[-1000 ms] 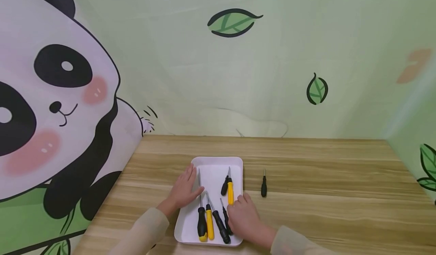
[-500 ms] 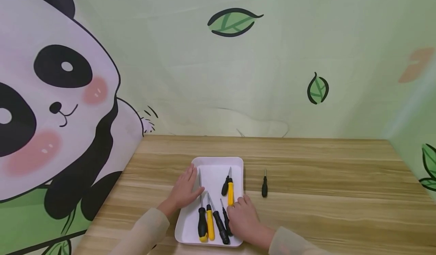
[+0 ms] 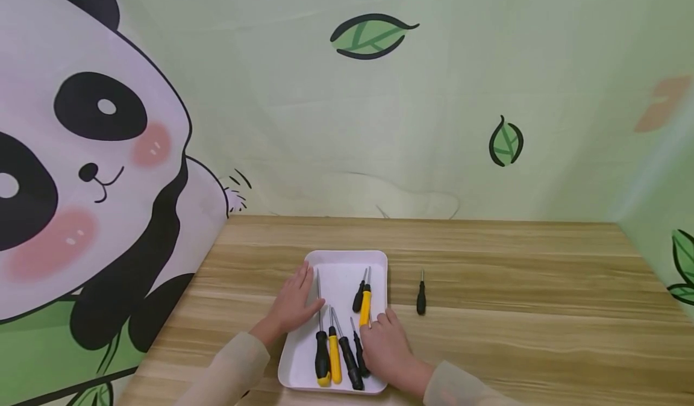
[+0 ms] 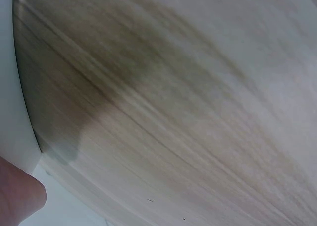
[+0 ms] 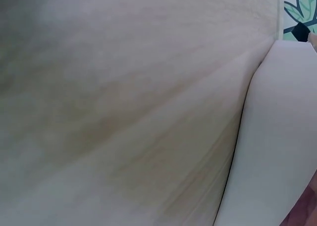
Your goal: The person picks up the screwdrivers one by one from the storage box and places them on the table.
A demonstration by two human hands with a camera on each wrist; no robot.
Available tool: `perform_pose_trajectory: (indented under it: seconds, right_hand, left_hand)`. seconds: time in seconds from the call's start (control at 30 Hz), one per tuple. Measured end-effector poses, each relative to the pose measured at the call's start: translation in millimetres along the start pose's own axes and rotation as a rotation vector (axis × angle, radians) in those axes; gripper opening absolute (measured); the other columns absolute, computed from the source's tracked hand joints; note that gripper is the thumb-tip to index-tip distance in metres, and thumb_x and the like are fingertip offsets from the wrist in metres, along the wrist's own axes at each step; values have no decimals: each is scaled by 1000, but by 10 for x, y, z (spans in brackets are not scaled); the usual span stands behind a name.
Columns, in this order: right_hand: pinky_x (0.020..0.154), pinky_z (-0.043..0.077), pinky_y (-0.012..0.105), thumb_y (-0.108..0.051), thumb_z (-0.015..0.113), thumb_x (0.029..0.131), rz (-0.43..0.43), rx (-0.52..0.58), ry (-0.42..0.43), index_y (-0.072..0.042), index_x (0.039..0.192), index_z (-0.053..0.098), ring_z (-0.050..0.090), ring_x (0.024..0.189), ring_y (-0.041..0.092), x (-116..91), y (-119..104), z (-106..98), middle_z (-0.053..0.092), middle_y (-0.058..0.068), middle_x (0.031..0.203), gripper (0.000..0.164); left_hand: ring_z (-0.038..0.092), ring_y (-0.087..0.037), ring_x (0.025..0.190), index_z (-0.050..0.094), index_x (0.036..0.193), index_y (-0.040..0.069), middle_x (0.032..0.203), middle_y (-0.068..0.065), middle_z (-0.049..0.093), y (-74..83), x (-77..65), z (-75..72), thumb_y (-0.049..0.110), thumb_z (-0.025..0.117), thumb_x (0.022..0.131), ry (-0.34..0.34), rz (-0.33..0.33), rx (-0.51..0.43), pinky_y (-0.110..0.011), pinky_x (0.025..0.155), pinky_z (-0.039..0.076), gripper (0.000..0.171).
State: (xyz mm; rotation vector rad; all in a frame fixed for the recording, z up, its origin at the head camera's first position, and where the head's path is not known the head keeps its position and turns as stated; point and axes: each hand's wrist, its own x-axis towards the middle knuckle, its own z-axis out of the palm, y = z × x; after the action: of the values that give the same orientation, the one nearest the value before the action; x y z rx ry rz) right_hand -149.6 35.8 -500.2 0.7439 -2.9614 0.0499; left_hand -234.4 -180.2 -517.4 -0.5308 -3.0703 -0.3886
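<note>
A white tray [image 3: 347, 258] holds several screwdrivers in a loose row. My left hand [image 3: 293, 300] rests on its left rim, fingers straight and thumb reaching inside. At the right rim, my right hand [image 3: 389, 346] has its fingers curled round a screwdriver [image 3: 370, 320]; only a bit of its thin shaft shows, the handle being hidden. A yellow-handled screwdriver [image 3: 365, 306] lies just beyond those fingers, beside a small black screwdriver [image 3: 358, 297]. Nearer are a black-and-yellow screwdriver [image 3: 322, 361], a second yellow screwdriver [image 3: 334, 358], a black screwdriver [image 3: 351, 364] and a thinner black screwdriver [image 3: 359, 355].
Right of the tray, a small black screwdriver [image 3: 421, 297] lies on the wooden table [image 3: 515, 309]. Behind the table stands a green wall [image 3: 434, 93] printed with leaves. A printed panda [image 3: 97, 153] covers the left side. Both wrist views mostly show tabletop and tray wall.
The yellow-handled screwdriver near my right hand has tilted, its handle end shifting slightly left and its tip right. My left hand has stayed in place; the right has barely moved.
</note>
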Motion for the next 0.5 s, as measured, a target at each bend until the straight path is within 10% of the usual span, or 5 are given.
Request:
perform_pose_trajectory:
  seconds: [0.5]
  right_hand:
    - [76, 32, 35, -28, 66, 70, -12, -55, 39, -11, 83, 67, 43, 68, 19, 40, -41, -11, 58, 2, 61, 21]
  left_hand:
    - [17, -30, 135, 22, 139, 1, 148, -13, 13, 10, -2, -3, 44, 50, 84, 7, 0, 18, -46, 107, 22, 76]
